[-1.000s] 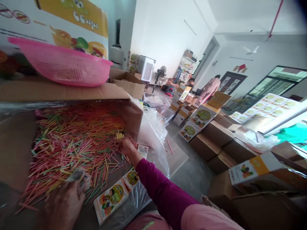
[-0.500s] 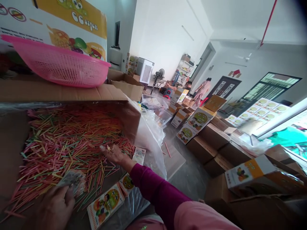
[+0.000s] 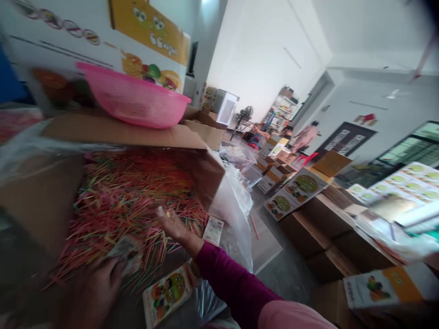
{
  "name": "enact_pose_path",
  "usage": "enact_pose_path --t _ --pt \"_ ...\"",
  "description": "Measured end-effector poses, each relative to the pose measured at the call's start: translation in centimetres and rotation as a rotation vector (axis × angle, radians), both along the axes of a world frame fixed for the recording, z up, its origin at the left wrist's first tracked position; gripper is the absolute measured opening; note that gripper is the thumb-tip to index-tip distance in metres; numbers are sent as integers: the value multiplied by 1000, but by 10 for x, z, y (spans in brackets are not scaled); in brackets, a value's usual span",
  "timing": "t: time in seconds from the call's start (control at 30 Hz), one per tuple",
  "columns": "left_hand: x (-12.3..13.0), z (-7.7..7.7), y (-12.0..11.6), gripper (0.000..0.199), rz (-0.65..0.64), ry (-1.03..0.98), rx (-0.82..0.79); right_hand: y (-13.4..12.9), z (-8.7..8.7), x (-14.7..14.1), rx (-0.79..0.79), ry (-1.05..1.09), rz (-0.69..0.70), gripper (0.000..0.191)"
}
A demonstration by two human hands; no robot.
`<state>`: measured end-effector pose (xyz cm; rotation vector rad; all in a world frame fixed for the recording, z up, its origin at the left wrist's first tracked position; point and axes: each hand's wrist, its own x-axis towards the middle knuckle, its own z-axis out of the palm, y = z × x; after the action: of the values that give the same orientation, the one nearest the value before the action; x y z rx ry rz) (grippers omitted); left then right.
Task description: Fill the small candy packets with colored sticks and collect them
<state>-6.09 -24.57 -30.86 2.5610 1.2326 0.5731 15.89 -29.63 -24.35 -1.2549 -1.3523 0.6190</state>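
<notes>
Thin coloured sticks, mostly pink, red, yellow and green, lie in a loose heap in an open, plastic-lined carton. My right hand reaches over the heap with its fingers stretched out, touching or just above the sticks; blur hides which. Something small and yellowish shows on a finger. At lower left, my left hand is closed on a clear printed plastic packet; its contents are blurred. Printed small boxes with a cartoon face lie below my right forearm. Another printed packet rests beside my right wrist.
A pink plastic basket sits on the carton's back flap, before a large printed carton. Stacked brown cartons stand to the right. Farther back are a fan, shelves and a person in pink.
My view has swung left, so everything sits further right in the picture. My right hand's fingers have straightened out over the sticks. My left hand keeps hold of the packet.
</notes>
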Motion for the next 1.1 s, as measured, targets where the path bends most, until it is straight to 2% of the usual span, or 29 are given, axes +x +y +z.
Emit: enact_pose_path --t 0.07,0.13,0.23,0.37,0.53,0.67,0.93,1.1 --pt "0 -1 -2 39 -11 -5 27 -2 1 -5 1 42 32 90" --pt "-1 1 -7 33 -6 -50 15 -3 -1 -8 -14 86 1 89" --pt "-2 4 -13 23 64 -298 -27 -2 -6 -13 -17 207 26 84" --pt "-3 6 -22 16 71 -652 -132 -6 -4 -26 -57 342 160 82" --pt "2 23 -38 16 36 -903 -284 -13 5 -39 -105 186 173 90" --pt "8 32 -46 20 29 -1019 -383 -19 11 -39 -104 18 183 85" --pt "18 17 -49 20 24 -1132 -490 -42 23 -41 -13 -82 233 65" --pt "24 15 -52 22 -8 -1183 -513 -39 21 -41 -34 -48 276 56"
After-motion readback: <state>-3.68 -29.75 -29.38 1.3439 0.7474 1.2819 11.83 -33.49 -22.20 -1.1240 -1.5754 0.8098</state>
